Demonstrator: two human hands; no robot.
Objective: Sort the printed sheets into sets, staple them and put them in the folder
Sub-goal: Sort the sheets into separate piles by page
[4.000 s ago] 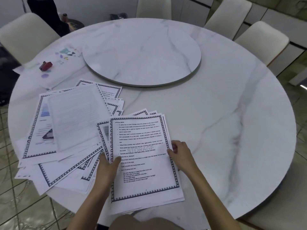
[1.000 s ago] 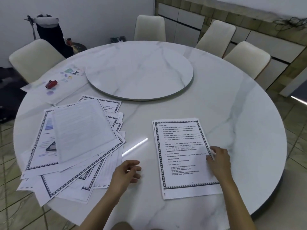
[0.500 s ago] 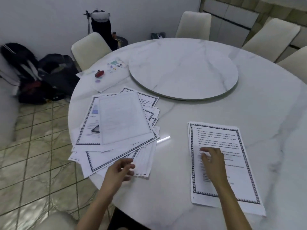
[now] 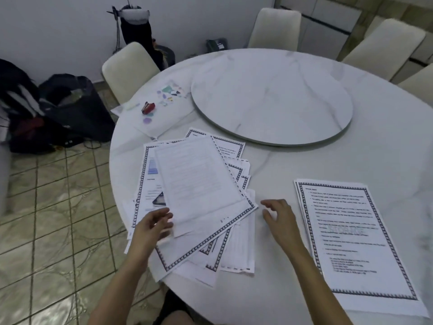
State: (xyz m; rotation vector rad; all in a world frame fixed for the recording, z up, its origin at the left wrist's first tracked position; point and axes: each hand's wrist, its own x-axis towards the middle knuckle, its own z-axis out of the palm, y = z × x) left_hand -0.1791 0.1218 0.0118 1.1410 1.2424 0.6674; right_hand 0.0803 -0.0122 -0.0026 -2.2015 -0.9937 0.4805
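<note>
A loose, fanned pile of printed sheets [image 4: 199,191] with dark patterned borders lies on the left side of the round marble table [image 4: 304,160]. My left hand [image 4: 152,227] rests at the pile's near left edge, fingers loosely bent over the paper. My right hand [image 4: 278,216] hovers open just right of the pile, holding nothing. A squared-up set of sheets [image 4: 351,235] with a "STORAGE" watermark lies alone at the right. A small red stapler [image 4: 148,107] sits on a clear patterned folder [image 4: 161,109] at the table's far left.
A marble turntable [image 4: 271,97] fills the table's centre. Cream chairs [image 4: 127,69] ring the table. Dark bags [image 4: 58,109] lie on the tiled floor at the left, below the wall.
My right hand has left the stacked set at the right and moved left toward the loose pile. My left hand has come onto the pile's near edge. The view has swung left.
</note>
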